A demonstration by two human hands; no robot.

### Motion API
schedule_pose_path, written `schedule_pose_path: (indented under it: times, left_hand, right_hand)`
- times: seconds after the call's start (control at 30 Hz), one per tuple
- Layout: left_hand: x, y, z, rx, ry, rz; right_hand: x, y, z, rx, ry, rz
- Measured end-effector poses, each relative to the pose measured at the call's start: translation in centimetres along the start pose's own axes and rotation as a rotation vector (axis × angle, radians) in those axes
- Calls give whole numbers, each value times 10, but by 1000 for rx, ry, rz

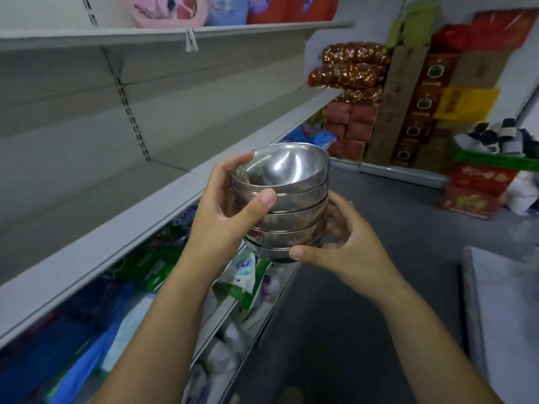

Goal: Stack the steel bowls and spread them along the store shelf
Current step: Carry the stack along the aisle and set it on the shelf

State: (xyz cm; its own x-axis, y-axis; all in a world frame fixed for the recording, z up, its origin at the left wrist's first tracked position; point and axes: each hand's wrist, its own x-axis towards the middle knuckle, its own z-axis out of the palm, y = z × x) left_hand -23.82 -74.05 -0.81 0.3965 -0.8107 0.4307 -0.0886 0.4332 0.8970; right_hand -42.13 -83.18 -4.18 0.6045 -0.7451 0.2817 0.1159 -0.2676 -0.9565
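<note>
A stack of several steel bowls point(287, 199) is held in the air at the centre of the head view, tilted a little to the right, beside the front edge of the grey store shelf point(96, 205). My left hand point(224, 211) grips the stack's left side, thumb across the upper rims and fingers behind. My right hand point(347, 246) cups the bottom bowl from the right and underneath, with its thumb pressed against the lowest rim. The shelf board on the left is bare.
A higher shelf point(175, 35) carries coloured packs. Lower shelves point(239, 293) hold bagged goods. Cartons and red sacks point(353, 123) pile at the aisle's far end, boxes point(478, 188) at the right. Grey floor point(364, 316) lies below my arms.
</note>
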Motion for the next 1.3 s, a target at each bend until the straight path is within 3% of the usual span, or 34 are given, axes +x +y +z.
schedule_pose_path:
  times: [0.33,0.73,1.3]
  left_hand:
    - [149,-72,21,-117,71,9]
    - [347,-166,58,-57,-24,-42]
    - [592,-322,166,41,162,-4]
  right_hand:
    - [156,53,-62,-51,-13,-13]
    - [333,120,-152,33,33,4]
    - [607,235,-341,19,-137,-6]
